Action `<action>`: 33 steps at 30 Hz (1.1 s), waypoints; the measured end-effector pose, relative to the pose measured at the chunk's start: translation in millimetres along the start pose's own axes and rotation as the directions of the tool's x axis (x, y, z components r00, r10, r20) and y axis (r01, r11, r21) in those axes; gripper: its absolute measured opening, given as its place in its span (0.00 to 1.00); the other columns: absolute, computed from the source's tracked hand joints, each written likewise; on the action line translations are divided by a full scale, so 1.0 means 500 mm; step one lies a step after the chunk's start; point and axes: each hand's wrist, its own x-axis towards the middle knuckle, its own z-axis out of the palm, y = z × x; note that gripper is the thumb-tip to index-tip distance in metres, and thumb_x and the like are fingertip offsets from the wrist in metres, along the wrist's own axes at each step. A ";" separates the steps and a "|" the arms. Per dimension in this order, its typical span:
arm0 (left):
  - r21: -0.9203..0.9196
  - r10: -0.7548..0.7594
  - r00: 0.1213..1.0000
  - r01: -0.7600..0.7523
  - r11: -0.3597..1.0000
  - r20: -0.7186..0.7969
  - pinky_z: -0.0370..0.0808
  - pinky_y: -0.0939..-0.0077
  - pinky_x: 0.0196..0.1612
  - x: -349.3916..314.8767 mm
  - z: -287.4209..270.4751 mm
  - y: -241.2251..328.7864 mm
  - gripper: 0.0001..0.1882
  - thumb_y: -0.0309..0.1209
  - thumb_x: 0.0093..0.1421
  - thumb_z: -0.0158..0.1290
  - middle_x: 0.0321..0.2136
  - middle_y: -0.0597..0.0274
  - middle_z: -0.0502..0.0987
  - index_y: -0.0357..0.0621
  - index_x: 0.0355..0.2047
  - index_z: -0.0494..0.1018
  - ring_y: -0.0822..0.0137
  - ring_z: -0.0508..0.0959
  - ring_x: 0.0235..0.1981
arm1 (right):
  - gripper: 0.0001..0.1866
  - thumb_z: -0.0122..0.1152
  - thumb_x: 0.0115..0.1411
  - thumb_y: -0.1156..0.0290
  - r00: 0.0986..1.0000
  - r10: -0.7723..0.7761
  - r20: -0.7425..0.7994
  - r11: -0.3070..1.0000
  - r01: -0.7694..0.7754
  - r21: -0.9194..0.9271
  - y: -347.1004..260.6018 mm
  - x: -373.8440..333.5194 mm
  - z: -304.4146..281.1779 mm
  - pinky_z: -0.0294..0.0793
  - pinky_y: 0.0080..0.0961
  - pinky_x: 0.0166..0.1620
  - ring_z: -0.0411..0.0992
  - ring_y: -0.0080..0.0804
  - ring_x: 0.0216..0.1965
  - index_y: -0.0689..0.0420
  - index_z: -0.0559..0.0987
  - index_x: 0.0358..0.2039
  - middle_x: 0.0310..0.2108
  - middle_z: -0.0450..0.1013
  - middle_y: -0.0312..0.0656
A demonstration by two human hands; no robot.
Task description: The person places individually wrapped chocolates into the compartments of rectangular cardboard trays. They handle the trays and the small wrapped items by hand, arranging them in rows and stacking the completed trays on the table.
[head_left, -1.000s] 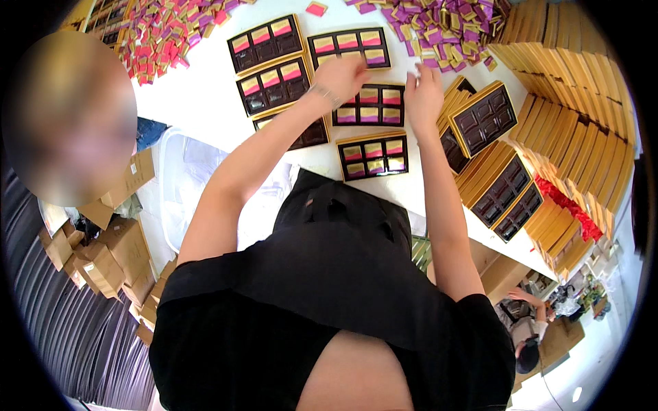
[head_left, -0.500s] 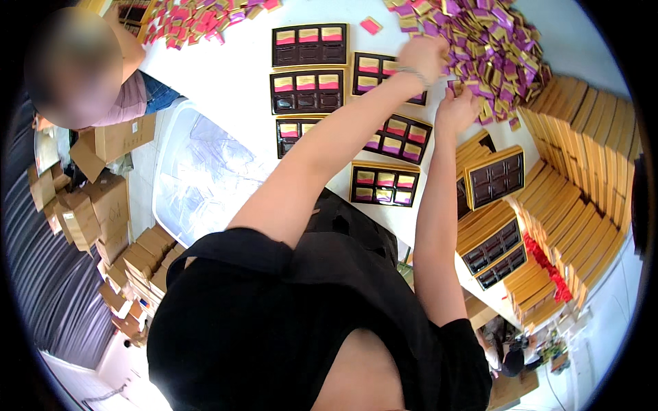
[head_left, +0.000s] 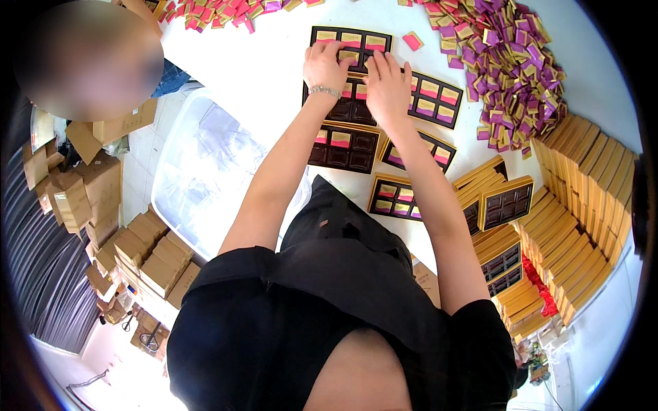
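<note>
My left hand (head_left: pixel 325 70) is over the farthest dark six-compartment box (head_left: pixel 353 38), its fingers closing round a small gold-and-pink wrapped square (head_left: pixel 349 57) in the near row. Beside it, my right hand (head_left: pixel 389 90) reaches the same box's near right corner. Its fingers are stretched and slightly apart; anything under the palm is hidden. Gold-and-pink squares fill the far row of that box. Just below it lies a partly filled box (head_left: pixel 360 109), half covered by my hands. Nearer still, another box (head_left: pixel 349 149) has squares only in its far row.
To the right are fuller boxes (head_left: pixel 437 99) of pink and purple squares. A heap of wrapped squares (head_left: pixel 510 75) lies far right, above stacked gold-edged boxes (head_left: pixel 576 226). Left stands a clear plastic tub (head_left: pixel 179 147); a co-worker (head_left: pixel 168 75) is at the far left.
Both hands have moved left from the heap of wrapped squares to the farthest box. The view has shifted, so the boxes appear farther right. A wrapped square now shows in that box's near row.
</note>
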 end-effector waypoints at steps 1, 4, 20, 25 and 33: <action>0.019 0.071 0.997 -0.070 0.997 -0.032 0.72 0.64 0.42 -0.008 0.003 -0.001 0.11 0.37 0.47 0.64 0.31 0.69 0.76 0.51 0.31 0.81 0.63 0.74 0.38 | 0.29 0.50 0.62 0.54 0.983 0.020 0.183 0.999 -0.014 -0.032 -0.013 -0.009 -0.011 0.46 0.61 0.63 0.51 0.39 0.66 0.60 0.70 0.57 0.63 0.59 0.43; 0.070 0.149 0.989 -0.148 0.987 -0.007 0.71 0.65 0.39 -0.024 0.002 0.000 0.09 0.36 0.49 0.62 0.30 0.69 0.76 0.52 0.31 0.81 0.64 0.75 0.37 | 0.34 0.47 0.62 0.47 0.967 0.096 0.235 0.995 -0.091 -0.030 -0.036 -0.019 -0.018 0.42 0.65 0.63 0.48 0.39 0.68 0.60 0.68 0.59 0.65 0.57 0.43; 0.079 0.454 0.827 -0.504 0.860 0.331 0.65 0.65 0.59 -0.013 -0.053 -0.023 0.25 0.24 0.52 0.51 0.56 0.64 0.71 0.48 0.53 0.72 0.64 0.69 0.58 | 0.31 0.54 0.60 0.53 0.984 0.096 0.147 0.985 -0.116 0.132 -0.018 -0.024 -0.001 0.42 0.64 0.63 0.52 0.37 0.67 0.59 0.68 0.59 0.65 0.58 0.40; 0.161 0.413 0.794 -0.525 0.836 0.445 0.50 0.52 0.66 -0.019 -0.045 -0.017 0.26 0.30 0.55 0.50 0.60 0.62 0.66 0.46 0.57 0.68 0.64 0.62 0.64 | 0.30 0.58 0.57 0.52 0.985 0.141 0.101 0.978 -0.154 0.143 -0.032 -0.016 0.004 0.52 0.55 0.58 0.58 0.37 0.62 0.57 0.71 0.56 0.60 0.63 0.39; 0.096 0.453 0.841 -0.498 0.862 0.296 0.53 0.47 0.65 -0.001 -0.057 0.012 0.29 0.21 0.48 0.53 0.57 0.61 0.70 0.45 0.54 0.69 0.62 0.64 0.62 | 0.23 0.66 0.52 0.63 0.832 0.459 -0.310 0.888 -0.439 0.136 0.282 0.098 0.033 0.71 0.41 0.45 0.67 0.51 0.47 0.65 0.73 0.44 0.44 0.70 0.50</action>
